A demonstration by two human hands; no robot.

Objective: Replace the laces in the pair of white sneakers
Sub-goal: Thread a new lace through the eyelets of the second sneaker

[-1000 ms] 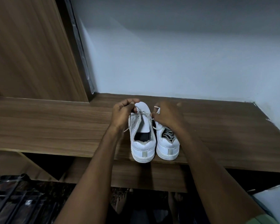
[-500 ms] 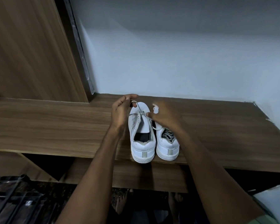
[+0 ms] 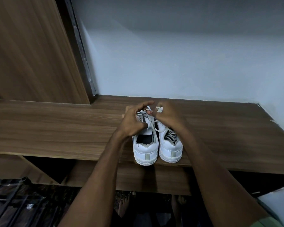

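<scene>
Two white sneakers (image 3: 157, 145) on the bench (image 3: 56, 128); left hand (image 3: 134, 122) and right hand (image 3: 169, 115) each pinch the lace (image 3: 152, 126).

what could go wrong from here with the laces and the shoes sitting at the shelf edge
The two white sneakers have their heels at the wooden shelf's front edge; tugging could tip them off. The left hand and right hand both pinch the thin white lace, which might snag in an eyelet.
</scene>
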